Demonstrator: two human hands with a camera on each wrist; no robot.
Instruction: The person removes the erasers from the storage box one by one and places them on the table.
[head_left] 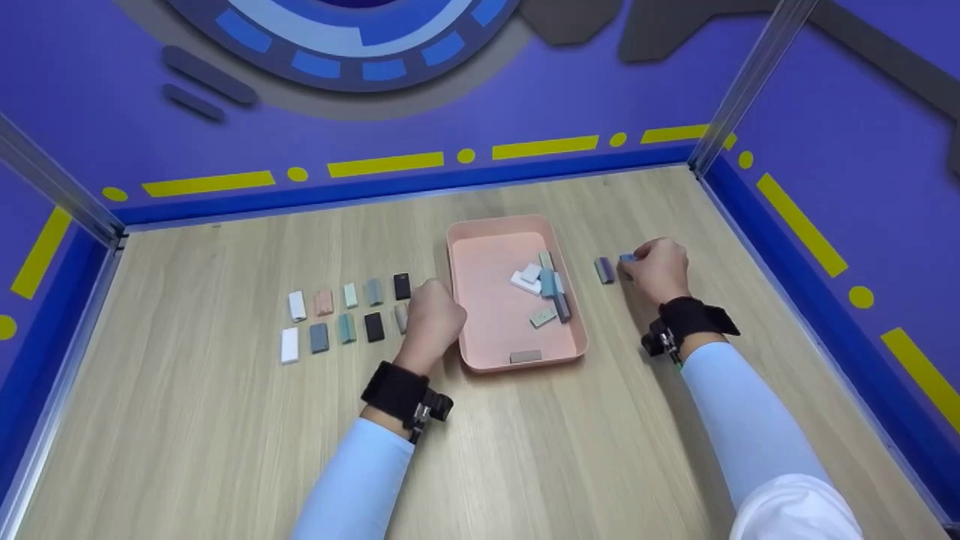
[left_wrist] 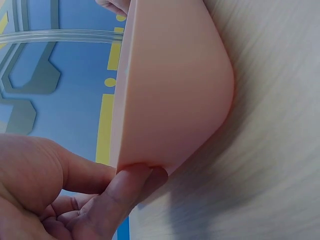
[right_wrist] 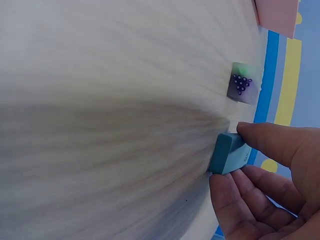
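My left hand (head_left: pixel 433 321) is at the left side of a pink tray (head_left: pixel 480 300). In the left wrist view, its thumb and fingers pinch the rim by the tray's outer wall (left_wrist: pixel 175 85). Right of the tray, my right hand (head_left: pixel 661 268) pinches a blue eraser (right_wrist: pixel 230 152) between thumb and fingers, down at the tabletop. A purple-and-green eraser with a grape print (right_wrist: pixel 243 83) lies beside it, apart from the fingers. Inside the tray, several erasers lie loosely along the right side, among them a blue one (head_left: pixel 548 283) and a speckled green one (head_left: pixel 543 318).
Left of the tray, several erasers stand in two rows, including a white one (head_left: pixel 289 346) and a black one (head_left: pixel 374 327); my left hand partly covers the row's end. A grey-brown eraser (head_left: pixel 525 356) lies at the tray's near wall. Blue panels (head_left: pixel 375 139) enclose the table.
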